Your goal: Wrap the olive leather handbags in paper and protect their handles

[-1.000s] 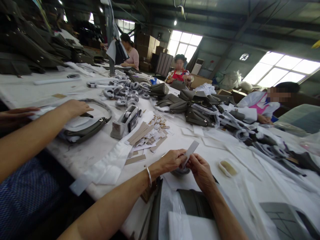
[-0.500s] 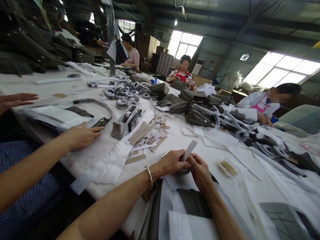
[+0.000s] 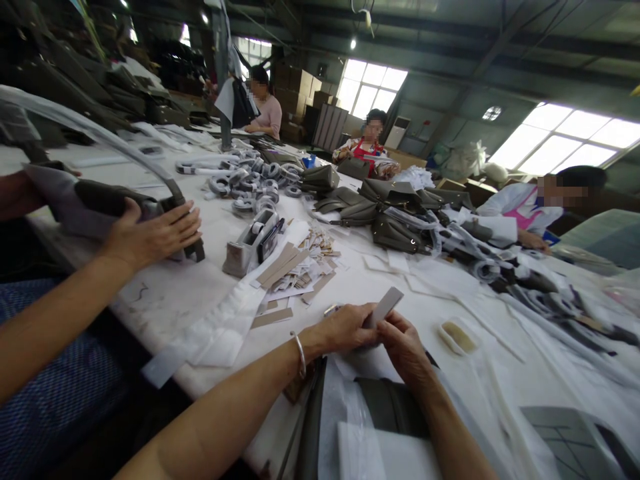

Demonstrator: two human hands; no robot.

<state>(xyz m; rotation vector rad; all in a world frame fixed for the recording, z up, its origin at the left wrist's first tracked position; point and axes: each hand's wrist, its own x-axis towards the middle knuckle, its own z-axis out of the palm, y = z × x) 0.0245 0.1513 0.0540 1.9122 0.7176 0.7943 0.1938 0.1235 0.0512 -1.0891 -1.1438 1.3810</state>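
Observation:
Close together over the near edge of a dark olive handbag [image 3: 385, 403], my two hands meet at a flat grey strip [image 3: 388, 304]. My left hand [image 3: 347, 328], with a silver bangle at the wrist, is closed around the lower part of the strip. The fingers of my right hand [image 3: 403, 340] pinch it from the other side. The strip's upper end sticks up, tilted to the right; its lower end is hidden by my fingers. White wrapping sheet [image 3: 385, 453] covers part of the bag under my wrists.
To the left, a co-worker's hands [image 3: 150, 233] hold a wrapped handbag. A tape dispenser [image 3: 240, 257] and a pile of tags and card strips [image 3: 303, 270] lie ahead. Beyond are rolled straps [image 3: 260, 180] and heaped bags [image 3: 395, 207]. A small yellowish pad [image 3: 457, 337] lies at right.
The grey strip leans slightly further right, and my hands have barely shifted. At left, the co-worker has raised the bag from the table, its strap now standing up.

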